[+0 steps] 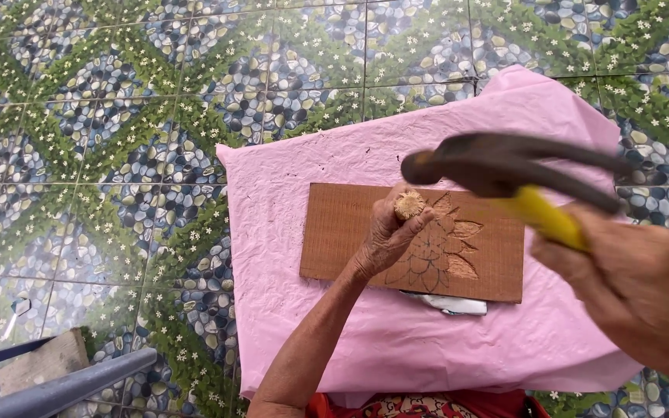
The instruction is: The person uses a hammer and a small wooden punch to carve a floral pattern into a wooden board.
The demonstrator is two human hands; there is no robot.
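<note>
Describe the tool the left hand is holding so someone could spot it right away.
Find the pink paper sheet spread on the pebble-patterned floor, then the brown wooden board on it. The left hand grips a chisel there; only its round, pale, frayed wooden butt shows, unlike the dark hammer with the yellow handle.

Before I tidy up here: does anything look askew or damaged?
The chisel handle's top end is frayed. A white object pokes out from under the wooden board, so the board may not lie flat on the pink paper.
</note>
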